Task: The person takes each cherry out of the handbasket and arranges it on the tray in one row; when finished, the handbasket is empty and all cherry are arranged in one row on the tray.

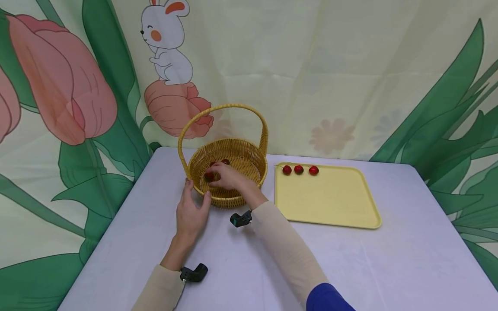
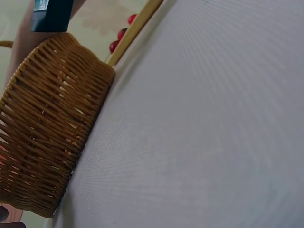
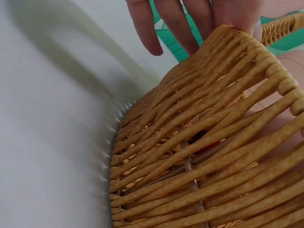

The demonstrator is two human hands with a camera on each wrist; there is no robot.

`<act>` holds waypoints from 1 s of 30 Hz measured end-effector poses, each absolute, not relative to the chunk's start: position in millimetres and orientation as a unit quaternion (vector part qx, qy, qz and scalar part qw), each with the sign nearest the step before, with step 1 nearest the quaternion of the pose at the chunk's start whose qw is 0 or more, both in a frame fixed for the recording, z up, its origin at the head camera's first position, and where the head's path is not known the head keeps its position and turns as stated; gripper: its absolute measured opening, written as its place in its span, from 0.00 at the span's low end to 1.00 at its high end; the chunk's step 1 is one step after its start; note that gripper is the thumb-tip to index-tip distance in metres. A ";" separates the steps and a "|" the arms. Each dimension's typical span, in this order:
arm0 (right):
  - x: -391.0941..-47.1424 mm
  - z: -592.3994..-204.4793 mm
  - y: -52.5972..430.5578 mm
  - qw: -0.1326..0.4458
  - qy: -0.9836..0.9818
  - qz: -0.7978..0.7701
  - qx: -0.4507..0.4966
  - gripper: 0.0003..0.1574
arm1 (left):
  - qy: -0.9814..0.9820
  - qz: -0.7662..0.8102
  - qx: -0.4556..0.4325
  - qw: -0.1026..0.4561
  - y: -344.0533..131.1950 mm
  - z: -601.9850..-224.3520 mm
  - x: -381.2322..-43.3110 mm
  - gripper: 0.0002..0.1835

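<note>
A round woven basket (image 1: 233,202) with a tall arched handle stands on the table. My right hand (image 1: 227,177) reaches down inside it, fingertips and thumb pinching a dark red cherry (image 1: 209,176) at the left of the bowl. Two more cherries, one of them a dark cherry (image 1: 225,161), lie partly hidden behind that hand. Against the basket's left front side rests my left hand (image 1: 191,214), thumb spread from fingers that are fairly straight. In the right wrist view, left-hand fingers (image 3: 173,19) show beyond the woven wall, with a bit of red visible through the weave.
Right of the basket lies a shallow yellow tray (image 1: 327,198). Three cherries sit in a row along its far left edge, including a middle cherry (image 1: 298,169). A white cloth (image 1: 241,268) covers the table, and a printed curtain (image 1: 288,86) hangs directly behind.
</note>
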State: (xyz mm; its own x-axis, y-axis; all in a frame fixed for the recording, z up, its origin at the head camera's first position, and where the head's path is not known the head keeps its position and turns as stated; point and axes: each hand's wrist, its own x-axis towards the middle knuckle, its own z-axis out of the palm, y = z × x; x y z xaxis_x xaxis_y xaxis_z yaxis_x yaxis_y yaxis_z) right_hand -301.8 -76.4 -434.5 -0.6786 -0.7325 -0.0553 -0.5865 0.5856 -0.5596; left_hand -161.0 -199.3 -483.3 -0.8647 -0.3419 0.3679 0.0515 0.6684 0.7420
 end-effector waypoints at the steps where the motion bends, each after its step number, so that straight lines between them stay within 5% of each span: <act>1: -301.8 -435.0 -76.4 0.143 0.879 -0.250 -0.380 0.31 | -0.880 -0.399 0.082 0.246 -199.0 -483.4 -161.0 0.40; 17: -300.4 -437.6 -79.3 0.155 0.878 -0.204 -0.405 0.33 | -0.879 -0.398 0.080 0.250 -199.3 -484.5 -161.7 0.40; 26: -299.0 -437.7 -79.9 0.153 0.870 -0.217 -0.417 0.16 | -0.879 -0.393 0.081 0.258 -200.0 -486.0 -162.5 0.39; 30: -298.5 -437.6 -80.2 0.160 0.869 -0.216 -0.417 0.16 | -0.878 -0.395 0.081 0.257 -199.6 -486.2 -162.7 0.39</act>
State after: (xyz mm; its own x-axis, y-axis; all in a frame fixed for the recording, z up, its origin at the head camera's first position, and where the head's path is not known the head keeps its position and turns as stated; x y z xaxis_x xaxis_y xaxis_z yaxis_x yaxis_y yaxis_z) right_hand -298.5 -80.2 -437.6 -0.6021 -0.7925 -0.0970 -0.6545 0.5596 -0.5084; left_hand -162.7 -199.6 -486.2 -0.8549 -0.3458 0.3867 0.0597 0.6749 0.7355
